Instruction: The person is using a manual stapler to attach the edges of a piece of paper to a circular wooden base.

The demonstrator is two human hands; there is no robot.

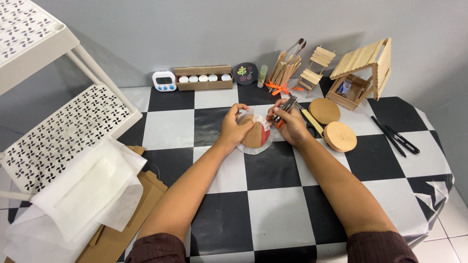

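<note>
My left hand point(234, 127) grips a round wooden disc point(253, 135) that is wrapped in thin white cloth with a patch of red showing at its right edge. The disc is held tilted just above the black-and-white checked table point(273, 204). My right hand point(290, 124) is closed on a small silver stapler point(285, 107), whose jaws sit at the disc's upper right edge. An orange-handled tool lies partly hidden under that hand.
Two more wooden discs point(340, 136) lie right of my hands, with black tweezers point(395, 136) beyond. Along the wall stand a timer point(164, 81), a tray of small jars point(204, 78), stick-built models and a small house point(363, 73). White cloth on cardboard point(92, 195) and a white rack point(63, 131) are at left.
</note>
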